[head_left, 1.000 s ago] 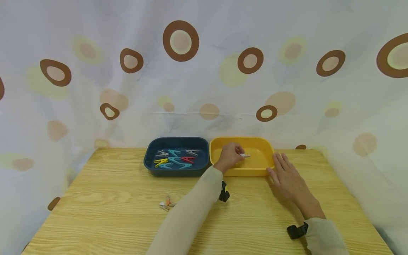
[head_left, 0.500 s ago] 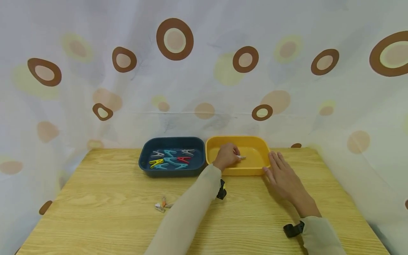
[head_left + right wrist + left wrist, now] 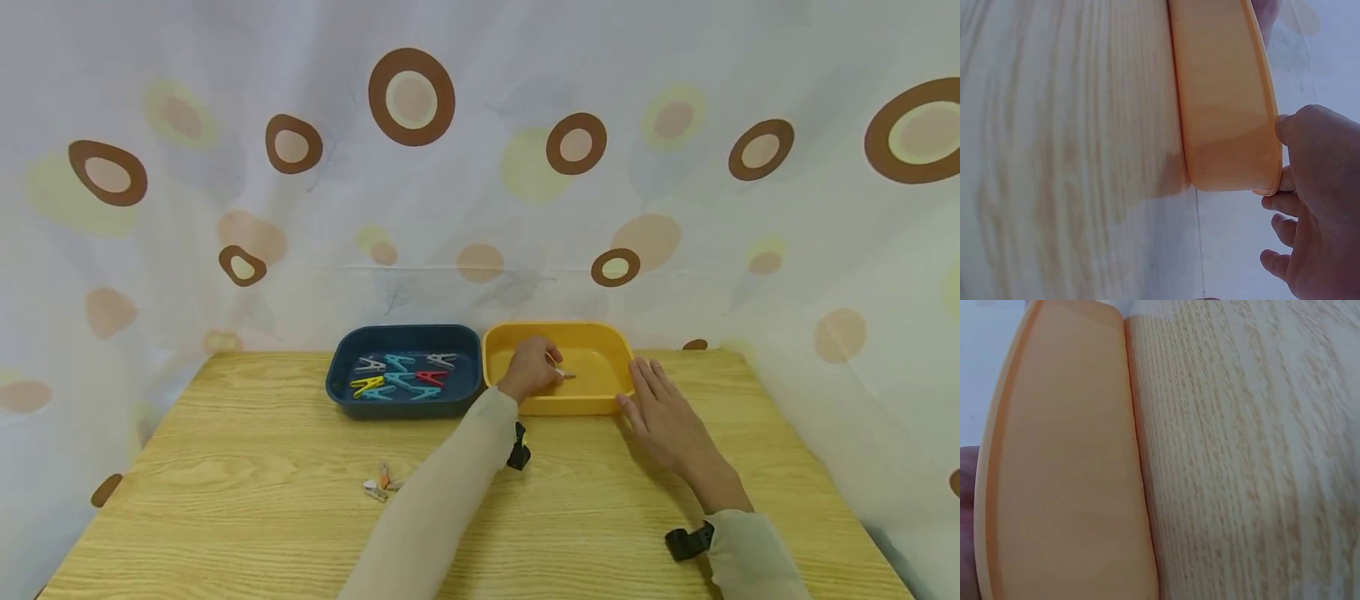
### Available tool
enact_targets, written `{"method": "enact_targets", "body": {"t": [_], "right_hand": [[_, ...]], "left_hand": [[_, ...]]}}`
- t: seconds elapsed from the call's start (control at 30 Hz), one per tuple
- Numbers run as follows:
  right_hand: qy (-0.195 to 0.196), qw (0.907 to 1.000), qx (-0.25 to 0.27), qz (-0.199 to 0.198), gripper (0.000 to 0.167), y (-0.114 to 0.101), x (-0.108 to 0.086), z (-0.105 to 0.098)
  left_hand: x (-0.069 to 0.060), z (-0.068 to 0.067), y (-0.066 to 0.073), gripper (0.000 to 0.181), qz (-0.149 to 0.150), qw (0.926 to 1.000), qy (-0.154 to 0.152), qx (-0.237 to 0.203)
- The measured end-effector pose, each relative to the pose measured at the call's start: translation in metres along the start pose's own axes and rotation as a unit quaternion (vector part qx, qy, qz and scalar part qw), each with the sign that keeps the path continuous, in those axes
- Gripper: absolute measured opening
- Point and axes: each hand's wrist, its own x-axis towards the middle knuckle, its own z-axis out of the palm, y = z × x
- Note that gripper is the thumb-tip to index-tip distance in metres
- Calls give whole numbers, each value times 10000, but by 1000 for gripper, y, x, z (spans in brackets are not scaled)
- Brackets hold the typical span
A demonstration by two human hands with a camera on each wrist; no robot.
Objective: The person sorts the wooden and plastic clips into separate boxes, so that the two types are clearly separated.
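Note:
In the head view my left hand (image 3: 531, 367) reaches over the near rim of the yellow tray (image 3: 577, 407) and pinches a small whitish clip (image 3: 564, 374) low inside it. The left wrist view shows that hand (image 3: 967, 519) only in part, behind the tray's wall (image 3: 1072, 450); the clip is hidden there. My right hand (image 3: 671, 425) rests at the tray's right near corner, fingers extended along the side. In the right wrist view the thumb of this hand (image 3: 1329, 200) touches the rim of the tray (image 3: 1229, 125), with other fingers beside the corner.
A dark blue tray (image 3: 405, 409) with several coloured clips stands directly left of the yellow one. Several small clips (image 3: 375, 490) lie on the wooden table (image 3: 247, 483), left of my left forearm. A patterned cloth (image 3: 480, 208) hangs behind the trays.
My left hand and the pinched clip have moved slightly lower in the yellow tray. My right hand stays at the corner. The head view has shifted a little.

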Motion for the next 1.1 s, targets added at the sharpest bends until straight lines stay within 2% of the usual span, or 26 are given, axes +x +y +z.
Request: {"method": "enact_targets", "body": {"t": [0.17,0.47,0.6,0.87,1.1], "right_hand": [[12,10000,26,-7,69,-2,0,2],[-11,10000,-17,-12,69,-4,2,-3],[15,10000,-7,-34,69,1,0,-2],[22,10000,-10,-39,69,3,0,-1],[0,9999,-16,-105,68,-1,2,0]], "left_hand": [[-5,-9,2,23,194,9998,7,-20],[-15,-24,14,26,482,9986,-85,-184],[-23,-31,17,25,711,9972,-99,-214],[-49,-46,18,20,990,9939,-20,-482],[-77,-63,4,20,1215,9894,73,-792]]}}
